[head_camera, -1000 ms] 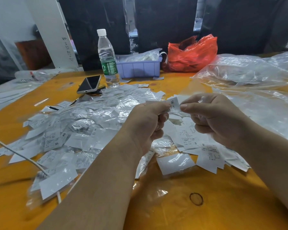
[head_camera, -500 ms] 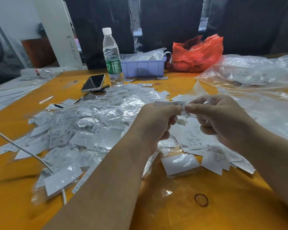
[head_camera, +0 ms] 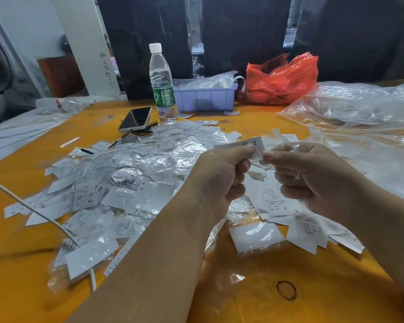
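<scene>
The white size label (head_camera: 240, 145) is held up above the worktop (head_camera: 243, 297), between the two hands and over the near edge of the pile. Its long axis runs across the view, left to right. The left hand (head_camera: 222, 176) pinches it between thumb and forefinger, with the other fingers curled under. The label's right end points straight at the right hand (head_camera: 313, 180), which is just beside it. That hand's fingers are clenched on a small clear sleeve (head_camera: 276, 136), thumb tip nearly touching the label's end. Whether the label's tip is already inside the sleeve's mouth cannot be told; the film is too glassy. By my judgement the coming move is a short slide along that axis, label and sleeve towards each other.

Below and to the left lies the heap of bagged labels (head_camera: 131, 180), with loose ones under the right wrist. A white cable (head_camera: 33, 206) crosses the heap's left side. Further back stand a water bottle (head_camera: 162, 82), a phone (head_camera: 135, 119), a purple tray (head_camera: 205, 100) and a red bag (head_camera: 282, 78); large clear bags (head_camera: 359, 108) lie to the right. Nothing stands between the hands.
</scene>
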`<state>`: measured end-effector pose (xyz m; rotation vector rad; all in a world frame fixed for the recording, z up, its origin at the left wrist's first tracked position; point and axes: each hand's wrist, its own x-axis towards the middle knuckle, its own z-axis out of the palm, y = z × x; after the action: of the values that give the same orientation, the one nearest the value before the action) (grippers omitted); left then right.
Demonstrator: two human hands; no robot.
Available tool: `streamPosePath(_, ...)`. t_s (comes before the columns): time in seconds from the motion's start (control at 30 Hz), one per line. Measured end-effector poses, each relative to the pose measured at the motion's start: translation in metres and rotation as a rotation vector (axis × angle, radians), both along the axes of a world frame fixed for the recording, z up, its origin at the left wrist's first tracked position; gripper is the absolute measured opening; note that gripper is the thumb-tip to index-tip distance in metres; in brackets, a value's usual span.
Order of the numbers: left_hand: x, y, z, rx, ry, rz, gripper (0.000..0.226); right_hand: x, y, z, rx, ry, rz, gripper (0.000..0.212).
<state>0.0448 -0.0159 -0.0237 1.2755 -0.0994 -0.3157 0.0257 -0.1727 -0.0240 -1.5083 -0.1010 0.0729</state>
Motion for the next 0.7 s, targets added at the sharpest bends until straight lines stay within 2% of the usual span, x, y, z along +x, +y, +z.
streamPosePath(0.27, -0.0023, -0.0026, 0.0017, -0.100, 0.044, 0.004, 0.008, -0.0010, 0.0002, 0.0016, 0.059, -0.034, -0.067, 0.016)
streamPosePath(0.37, -0.0023, -0.0033, 0.0014, -0.114, 0.050, 0.012, 0.009, -0.0016, 0.0014, 0.0007, 0.076, -0.045, -0.062, 0.019)
streamPosePath(0.7, -0.0062, -0.0037, 0.0008, -0.025, -0.025, -0.021, 0.010, -0.0056, 0.0044, 0.0000, 0.065, -0.059, -0.067, 0.031)
